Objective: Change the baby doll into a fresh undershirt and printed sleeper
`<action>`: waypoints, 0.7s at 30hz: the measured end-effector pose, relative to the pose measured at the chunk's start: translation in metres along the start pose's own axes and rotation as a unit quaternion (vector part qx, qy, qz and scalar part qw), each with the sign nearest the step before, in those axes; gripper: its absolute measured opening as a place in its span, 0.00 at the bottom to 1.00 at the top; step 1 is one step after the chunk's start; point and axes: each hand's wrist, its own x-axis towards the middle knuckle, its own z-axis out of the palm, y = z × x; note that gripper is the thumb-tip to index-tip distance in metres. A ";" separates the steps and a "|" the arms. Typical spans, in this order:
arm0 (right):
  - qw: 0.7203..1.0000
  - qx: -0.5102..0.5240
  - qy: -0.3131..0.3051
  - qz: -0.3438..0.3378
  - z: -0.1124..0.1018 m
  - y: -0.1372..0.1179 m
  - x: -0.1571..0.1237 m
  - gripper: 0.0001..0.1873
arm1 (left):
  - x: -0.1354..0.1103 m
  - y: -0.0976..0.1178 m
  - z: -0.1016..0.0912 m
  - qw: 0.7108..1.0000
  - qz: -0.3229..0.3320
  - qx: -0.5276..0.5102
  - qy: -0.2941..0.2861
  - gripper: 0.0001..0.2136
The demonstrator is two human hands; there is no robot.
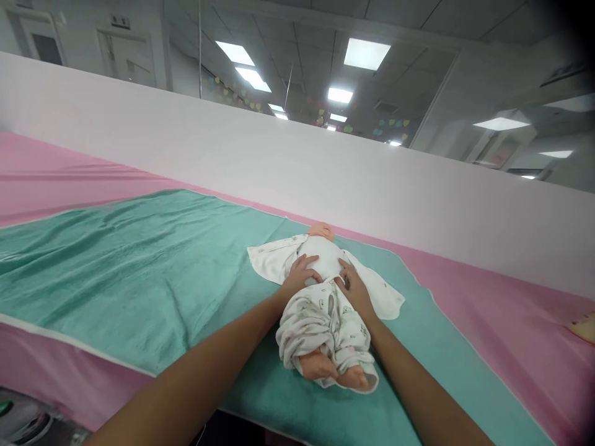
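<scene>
A baby doll (320,231) lies on its back, head toward the wall and bare feet toward me. It wears a white undershirt (324,253) and bunched, patterned white pants (309,319). Spread beneath its torso is an unfastened white jacket (379,286), sleeves out to both sides. My left hand (300,275) rests on the belly's left side by the waistband, fingers apart. On the other side my right hand (356,290) touches the waist, thumb and fingers apart. Whether either thumb is under the waistband cannot be seen.
A green towel (139,266) lies under the doll, wrinkled at left, over a pink sheet (502,310). Behind stands a low white wall (260,161) topped by glass (297,68). A pale object (583,327) sits at the right edge.
</scene>
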 end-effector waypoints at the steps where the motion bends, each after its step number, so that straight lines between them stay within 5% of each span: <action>1: 0.999 0.033 0.001 0.014 0.001 0.003 -0.003 0.06 | -0.001 0.002 0.000 1.000 0.007 0.005 -0.011 0.07; 6: 0.992 0.121 -0.002 0.047 0.001 0.011 -0.015 0.30 | -0.009 0.021 -0.017 0.995 0.042 -0.030 -0.088 0.06; 13: 0.997 0.066 -0.045 -0.012 0.004 0.020 -0.008 0.33 | -0.015 0.051 -0.046 0.977 0.105 -0.073 -0.172 0.04; 21: 0.995 0.074 -0.072 -0.005 -0.010 0.014 -0.011 0.27 | -0.012 0.039 -0.042 0.995 0.011 -0.104 -0.004 0.14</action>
